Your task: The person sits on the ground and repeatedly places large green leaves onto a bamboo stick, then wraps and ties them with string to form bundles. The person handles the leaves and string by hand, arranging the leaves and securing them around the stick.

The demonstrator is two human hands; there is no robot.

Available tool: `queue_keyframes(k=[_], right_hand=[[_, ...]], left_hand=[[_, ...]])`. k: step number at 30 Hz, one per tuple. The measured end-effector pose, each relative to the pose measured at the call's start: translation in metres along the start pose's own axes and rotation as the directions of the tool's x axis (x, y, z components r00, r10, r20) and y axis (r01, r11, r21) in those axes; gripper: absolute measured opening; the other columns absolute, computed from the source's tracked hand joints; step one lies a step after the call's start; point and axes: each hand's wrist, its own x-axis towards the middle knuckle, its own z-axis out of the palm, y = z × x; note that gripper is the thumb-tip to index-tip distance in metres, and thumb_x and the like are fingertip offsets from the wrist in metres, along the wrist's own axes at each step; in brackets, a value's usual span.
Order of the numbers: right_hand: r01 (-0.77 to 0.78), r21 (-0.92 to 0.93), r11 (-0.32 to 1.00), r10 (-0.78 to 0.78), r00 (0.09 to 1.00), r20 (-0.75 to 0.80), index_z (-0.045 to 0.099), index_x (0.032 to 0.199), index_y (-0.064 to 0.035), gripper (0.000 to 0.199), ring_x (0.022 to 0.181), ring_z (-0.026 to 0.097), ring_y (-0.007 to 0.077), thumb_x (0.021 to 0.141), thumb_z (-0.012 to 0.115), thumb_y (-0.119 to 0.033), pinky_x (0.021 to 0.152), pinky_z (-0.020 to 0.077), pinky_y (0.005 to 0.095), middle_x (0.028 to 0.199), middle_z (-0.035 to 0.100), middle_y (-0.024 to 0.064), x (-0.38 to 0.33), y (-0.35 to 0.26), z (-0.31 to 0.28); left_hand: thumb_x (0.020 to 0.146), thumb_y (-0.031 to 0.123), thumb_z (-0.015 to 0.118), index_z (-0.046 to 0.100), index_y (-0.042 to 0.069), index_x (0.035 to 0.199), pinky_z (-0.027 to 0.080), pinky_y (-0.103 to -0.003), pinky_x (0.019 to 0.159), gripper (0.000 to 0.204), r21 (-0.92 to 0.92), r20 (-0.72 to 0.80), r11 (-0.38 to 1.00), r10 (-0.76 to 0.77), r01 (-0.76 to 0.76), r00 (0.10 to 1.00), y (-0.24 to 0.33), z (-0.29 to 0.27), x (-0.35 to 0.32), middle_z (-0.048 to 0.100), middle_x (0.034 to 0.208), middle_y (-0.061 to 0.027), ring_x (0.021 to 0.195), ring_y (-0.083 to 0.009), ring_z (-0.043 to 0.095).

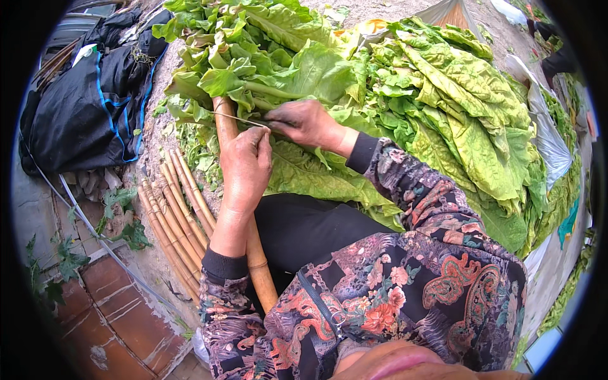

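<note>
Many broad yellow-green leaves (456, 120) are lying heaped across the top and right, while one thick bamboo pole (258, 263) is slanting from the lap up to them. Beside it the right hand (308, 123) is bending its fingers, their hold impossible to tell; over the pole the left hand (246, 166) is pinching a thin string (235, 118) that is crossing the pole.

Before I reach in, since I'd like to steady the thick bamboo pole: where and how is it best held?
Probably best: wrap the bare lower stretch of the thick bamboo pole from the person's right. It is round and uncovered there, while the left forearm lies along its other side, and the left hand, string and leaves crowd its upper part.
</note>
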Motion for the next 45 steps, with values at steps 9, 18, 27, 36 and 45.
queue_keyframes(k=[9,18,27,36,45], right_hand=[[-0.410,-0.912,-0.012,0.663,0.679,-0.314,0.061,0.093,-0.0051,0.027,0.086,0.062,0.0289,0.078,0.063,-0.027,0.075,0.0457,0.0424,0.089,0.064,0.0147,-0.090,0.193,-0.253],[-0.389,-0.921,0.018,0.348,0.866,-0.358,0.058,0.097,-0.0129,0.024,0.073,0.061,0.0235,0.075,0.065,-0.023,0.065,0.0439,0.0365,0.088,0.059,0.0052,-0.058,0.093,-0.313],[-0.175,-0.980,0.092,0.579,0.810,-0.091,0.058,0.078,-0.0126,0.006,0.076,0.059,0.0242,0.074,0.059,-0.017,0.070,0.0424,0.0347,0.083,0.056,0.0101,-0.115,0.144,-0.302],[-0.332,-0.936,0.120,0.681,0.713,-0.166,0.054,0.085,-0.0045,0.018,0.075,0.062,0.0373,0.070,0.058,-0.012,0.066,0.0473,0.0466,0.078,0.063,0.0181,-0.122,0.128,-0.281],[-0.466,-0.598,0.652,0.501,0.857,-0.121,0.055,0.092,-0.0051,0.022,0.078,0.056,0.0381,0.070,0.061,-0.008,0.068,0.0432,0.0419,0.083,0.060,0.0156,-0.057,-0.080,-0.166]], left_hand=[[0.078,0.001,0.059,0.068,-0.002,0.086,0.026,-0.040,0.106,0.012,-0.014,-0.043,0.992,0.125,-0.126,0.991,-0.004,-0.001,0.008,0.061,0.101,-0.0278,0.133,-0.0415,0.027],[0.086,0.003,0.057,0.066,-0.004,0.094,0.043,-0.022,0.057,0.014,-0.180,-0.065,0.983,0.016,-0.028,0.998,-0.002,-0.011,0.000,0.063,0.071,-0.0056,0.059,-0.0070,0.051],[0.087,0.003,0.056,0.066,-0.004,0.096,0.041,-0.021,0.056,0.015,-0.128,-0.039,0.989,0.075,-0.079,0.996,-0.004,-0.006,0.011,0.060,0.070,-0.0023,0.060,-0.0052,0.049],[0.077,0.015,0.069,0.065,-0.004,0.098,0.047,-0.030,0.070,0.029,0.002,-0.001,0.985,0.173,-0.173,0.985,-0.009,-0.006,0.018,0.059,0.060,-0.0066,0.060,-0.0158,0.057],[0.070,0.036,0.079,0.032,-0.008,0.133,0.049,-0.028,0.051,0.090,-0.468,0.464,0.859,0.041,0.206,0.885,0.009,0.016,0.009,0.063,0.085,-0.0160,0.065,-0.0152,0.059]])
